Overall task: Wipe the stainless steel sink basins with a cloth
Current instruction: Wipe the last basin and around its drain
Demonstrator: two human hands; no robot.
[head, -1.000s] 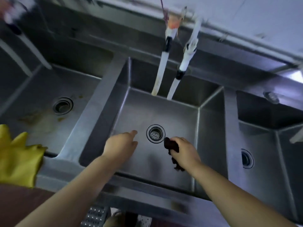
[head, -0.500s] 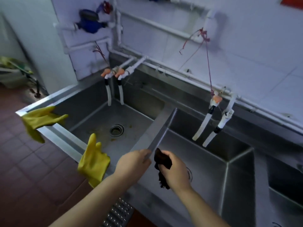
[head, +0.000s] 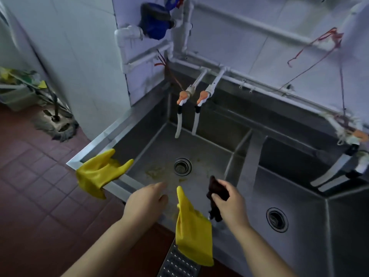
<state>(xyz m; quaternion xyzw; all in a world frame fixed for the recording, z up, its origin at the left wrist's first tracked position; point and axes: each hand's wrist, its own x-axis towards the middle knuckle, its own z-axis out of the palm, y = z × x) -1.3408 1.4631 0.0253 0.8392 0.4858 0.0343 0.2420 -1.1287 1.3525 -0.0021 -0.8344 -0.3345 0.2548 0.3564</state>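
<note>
A dark cloth hangs bunched from my right hand, which grips it above the front edge of the left sink basin. That basin has a round drain and yellowish stains on its floor. My left hand hovers over the same basin's front rim with loosely curled fingers, holding nothing. A steel divider separates this basin from the middle basin, whose drain shows at lower right.
Two yellow rubber gloves hang over the sink rim, one at the left corner and one between my hands. Two orange-handled taps with white hoses hang over the left basin. A mop stands on the red tiled floor.
The view has swung left from the middle basin to the left basin. Both hands moved with it and now hover over the left basin's front rim, the right still gripping the cloth.
</note>
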